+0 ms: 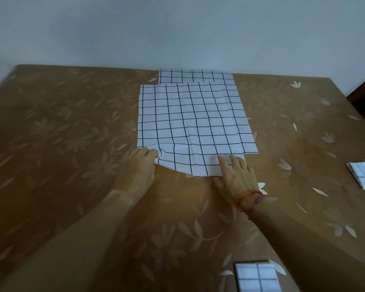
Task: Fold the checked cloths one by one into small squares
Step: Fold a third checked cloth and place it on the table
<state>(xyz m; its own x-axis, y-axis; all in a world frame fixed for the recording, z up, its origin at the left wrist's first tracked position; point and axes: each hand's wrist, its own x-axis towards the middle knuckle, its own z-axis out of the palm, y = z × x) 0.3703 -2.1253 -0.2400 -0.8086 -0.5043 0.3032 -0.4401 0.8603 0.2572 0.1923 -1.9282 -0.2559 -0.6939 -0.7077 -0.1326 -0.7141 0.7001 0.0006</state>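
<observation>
A white cloth with a dark grid (190, 121) lies spread in the middle of the brown flowered surface (61, 127), on top of other checked cloths whose edges show at the back (196, 76) and right (250, 144). My left hand (137, 169) pinches the top cloth's near left corner, which is lifted and bunched. My right hand (235, 178) lies with straight fingers on the near right corner. Two small folded checked squares rest at the right edge (364, 174) and at the near bottom (256, 276).
A pale wall rises behind the far edge of the surface. A dark wooden piece of furniture (364, 98) stands past the right corner. Red thread bands circle my right wrist (250, 200).
</observation>
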